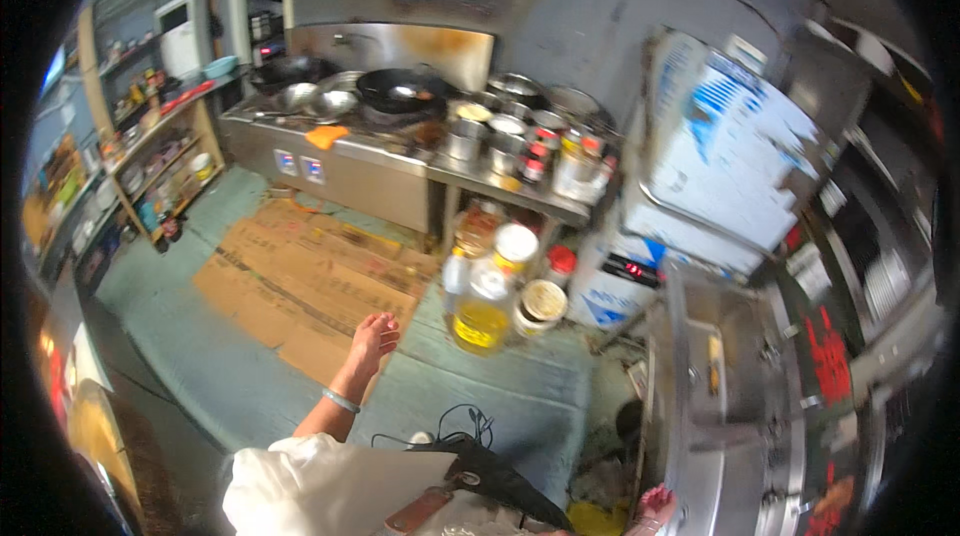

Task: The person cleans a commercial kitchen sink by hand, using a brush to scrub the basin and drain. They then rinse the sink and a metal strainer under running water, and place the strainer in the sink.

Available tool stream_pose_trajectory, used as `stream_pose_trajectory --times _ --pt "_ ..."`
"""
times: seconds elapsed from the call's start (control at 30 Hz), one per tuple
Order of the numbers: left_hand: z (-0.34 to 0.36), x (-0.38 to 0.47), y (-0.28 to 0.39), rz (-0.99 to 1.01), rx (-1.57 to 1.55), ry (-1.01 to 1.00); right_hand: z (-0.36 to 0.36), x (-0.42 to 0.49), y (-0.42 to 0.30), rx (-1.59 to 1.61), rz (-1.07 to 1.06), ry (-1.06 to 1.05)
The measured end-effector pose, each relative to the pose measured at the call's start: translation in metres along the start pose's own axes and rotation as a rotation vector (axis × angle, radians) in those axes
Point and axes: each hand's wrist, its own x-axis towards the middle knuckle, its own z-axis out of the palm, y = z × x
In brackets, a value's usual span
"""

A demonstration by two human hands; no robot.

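Note:
My left hand (375, 341) is held out over flattened cardboard (300, 288) on the green floor, fingers loosely bent with nothing between them. A pale bangle (341, 400) circles that wrist. Low in the view, my right hand (658, 506) is beside the near edge of a stainless steel sink (739, 378); its fingers look curled, and whether they touch the edge is unclear. Ahead of my left hand stand a large jug of yellow oil (481, 322) and an open white tub (541, 303). Black cables (469, 423) lie on the floor close to my body.
A wok (401, 89) sits on the steel stove (360, 179) along the wall. Pots and sauce bottles (534, 161) crowd the steel table (510, 191). A freezer cabinet with peeling film (720, 161) stands beyond the sink. Shelves (161, 168) line the left side.

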Motion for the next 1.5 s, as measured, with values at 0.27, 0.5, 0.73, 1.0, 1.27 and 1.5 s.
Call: stream_pose_trajectory --times 0.27,0.5,0.73,1.0,1.27,1.5 --pt "-0.142 0.091 0.114 0.147 -0.363 0.146 0.191 0.036 0.242 -0.295 0.252 -0.269" --pt "-0.228 0.181 0.182 0.175 -0.514 0.291 0.322 0.065 0.428 -0.802 0.278 -0.097" --pt "-0.329 0.324 0.3 0.324 -0.5 0.486 0.478 0.09 0.656 -1.09 0.383 -0.149" --pt "-0.482 0.491 0.455 0.433 -0.343 0.338 0.663 0.076 0.841 -1.372 0.352 -0.257" --pt "-0.62 0.831 0.61 0.294 0.363 0.443 0.6 -0.016 0.873 -1.457 0.2 -0.094" --pt "-0.643 0.976 0.6 -0.298 0.451 -0.101 0.507 -0.185 0.895 -2.021 0.283 0.005"
